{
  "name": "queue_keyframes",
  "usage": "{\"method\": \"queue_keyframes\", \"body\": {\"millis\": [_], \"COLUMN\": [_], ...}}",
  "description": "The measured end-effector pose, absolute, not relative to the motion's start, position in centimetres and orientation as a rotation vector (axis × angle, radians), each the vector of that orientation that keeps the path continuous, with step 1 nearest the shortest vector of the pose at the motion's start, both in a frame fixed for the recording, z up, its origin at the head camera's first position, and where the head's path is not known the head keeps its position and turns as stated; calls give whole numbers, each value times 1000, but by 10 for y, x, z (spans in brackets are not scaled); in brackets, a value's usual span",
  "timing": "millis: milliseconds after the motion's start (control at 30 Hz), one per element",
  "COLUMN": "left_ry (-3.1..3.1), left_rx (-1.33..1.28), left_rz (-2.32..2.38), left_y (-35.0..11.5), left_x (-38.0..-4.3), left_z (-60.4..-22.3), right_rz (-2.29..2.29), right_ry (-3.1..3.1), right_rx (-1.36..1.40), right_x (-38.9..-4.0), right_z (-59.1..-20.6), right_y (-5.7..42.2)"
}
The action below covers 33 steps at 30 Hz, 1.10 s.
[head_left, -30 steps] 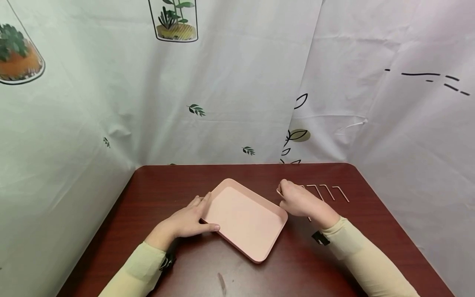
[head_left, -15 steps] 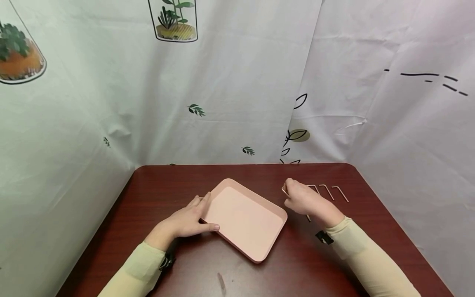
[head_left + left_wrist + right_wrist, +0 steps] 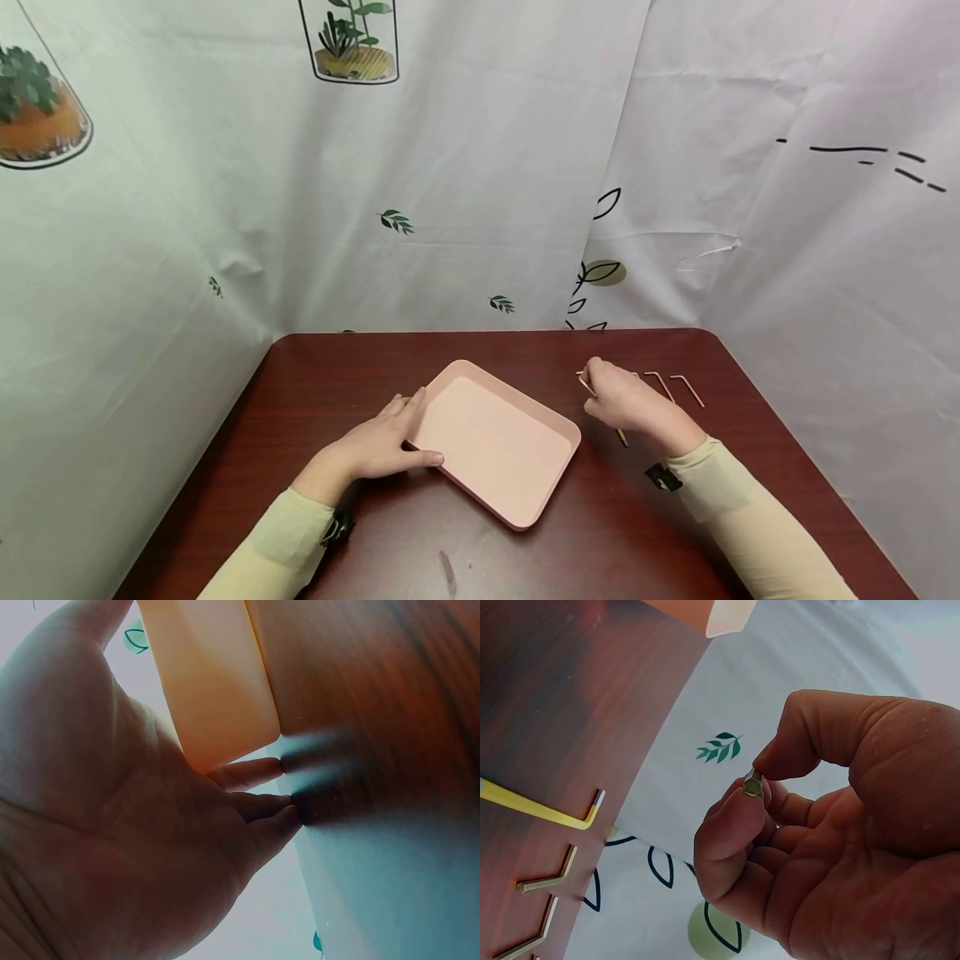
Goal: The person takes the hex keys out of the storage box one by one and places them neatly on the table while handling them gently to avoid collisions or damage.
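Observation:
My right hand [image 3: 626, 400] pinches a small hex key [image 3: 753, 784] between thumb and fingertips, held above the table; most of the key is hidden by the hand. Its hexagonal end points at the right wrist camera. Under this hand lies a long yellow hex key [image 3: 544, 807], its lower tip showing past the hand in the head view. My left hand [image 3: 375, 446] rests at the left corner of a pink rectangular tray [image 3: 495, 450], fingers extended along one side and thumb over the near rim. In the left wrist view, fingertips [image 3: 289, 814] meet the tabletop beside the tray.
Several more L-shaped hex keys lie in a row at the right rear, among them one hex key [image 3: 660, 387] and the rightmost hex key [image 3: 687, 391]. The dark red table [image 3: 352, 367] has a white patterned curtain [image 3: 480, 167] behind it and on both sides.
My right hand has drifted right with the pinched hex key, away from the tray and over the row of keys, covering more of them. My left hand and the tray stay put.

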State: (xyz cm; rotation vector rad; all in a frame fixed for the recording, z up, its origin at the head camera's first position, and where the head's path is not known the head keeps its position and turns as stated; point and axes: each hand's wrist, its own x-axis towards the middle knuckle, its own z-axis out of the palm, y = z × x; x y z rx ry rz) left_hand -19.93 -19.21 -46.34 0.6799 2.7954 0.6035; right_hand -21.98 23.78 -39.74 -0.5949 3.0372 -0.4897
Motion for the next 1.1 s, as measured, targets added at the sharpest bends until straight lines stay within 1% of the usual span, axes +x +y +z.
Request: {"method": "queue_keyframes", "body": {"millis": [400,667,933,1100], "left_ry": [2789,2789,2785,2789], "left_rx": [688,681,676,683], "left_rz": [610,618,618,617], "left_y": [-192,-192,-192,-192], "left_x": [-200,-199,-199,-200], "left_z": [-463,-463,-464,-464], "right_rz": [-487,-536,-504,-517], "right_ry": [3055,3035,3039,3053], "right_rx": [-616,-586,-487,-514], "right_x": [-223,-224,-228,-229], "right_z": [-400,-398,-401,-402], "right_y": [249,255,263,270]}}
